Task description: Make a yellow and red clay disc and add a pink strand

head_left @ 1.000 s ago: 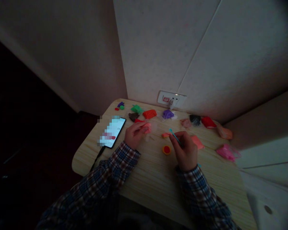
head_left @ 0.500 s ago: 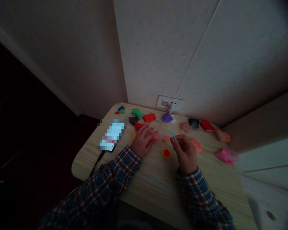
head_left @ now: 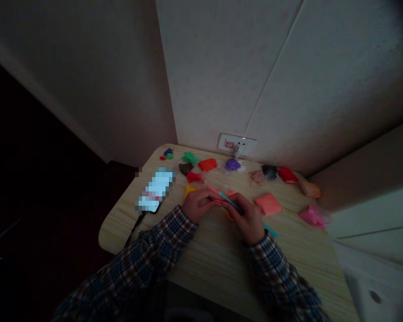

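Observation:
My right hand [head_left: 250,220] is closed around a thin turquoise stick-like tool [head_left: 271,230], whose tip points toward my left hand. My left hand [head_left: 197,204] pinches a small pinkish-red piece [head_left: 219,201] that looks like modelling clay. The fingertips of both hands meet over the table, and the tool's tip lies close to the piece; whether they touch I cannot tell. Partly hidden by my right hand is a yellow-orange disc [head_left: 229,216]. A yellow packet [head_left: 190,191] sits just behind my left hand, and a salmon-coloured slab [head_left: 268,204] lies right of my right hand.
Clay packets line the back: green [head_left: 190,157], orange-red [head_left: 208,164], purple [head_left: 233,164], black [head_left: 269,171], red [head_left: 287,175]. A pink packet [head_left: 313,215] lies at the right edge. A lit phone [head_left: 157,190] with a cable lies left. A wall socket [head_left: 237,144] is behind.
My right hand has moved left with the turquoise tool to meet my left hand. My left hand, spread flat before, now pinches a small reddish piece. The salmon slab shows more fully.

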The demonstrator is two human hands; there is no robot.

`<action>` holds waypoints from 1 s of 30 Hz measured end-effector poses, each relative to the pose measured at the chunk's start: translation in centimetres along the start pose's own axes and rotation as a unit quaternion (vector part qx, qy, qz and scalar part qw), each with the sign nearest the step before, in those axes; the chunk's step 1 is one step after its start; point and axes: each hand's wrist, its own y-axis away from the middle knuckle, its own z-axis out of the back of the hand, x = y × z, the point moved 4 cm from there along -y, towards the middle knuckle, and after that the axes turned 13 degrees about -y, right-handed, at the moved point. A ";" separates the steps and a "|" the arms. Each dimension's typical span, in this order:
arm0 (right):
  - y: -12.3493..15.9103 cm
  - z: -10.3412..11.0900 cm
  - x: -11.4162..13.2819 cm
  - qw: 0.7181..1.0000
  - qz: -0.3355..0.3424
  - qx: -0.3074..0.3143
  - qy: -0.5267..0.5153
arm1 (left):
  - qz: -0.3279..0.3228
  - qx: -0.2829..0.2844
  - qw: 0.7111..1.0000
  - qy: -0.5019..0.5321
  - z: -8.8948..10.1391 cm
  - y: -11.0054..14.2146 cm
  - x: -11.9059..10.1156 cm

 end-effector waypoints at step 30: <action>0.4 0.0 0.6 0.993 0.063 -0.023 0.092 | 0.188 -0.007 0.955 0.230 -0.1 -0.5 0.9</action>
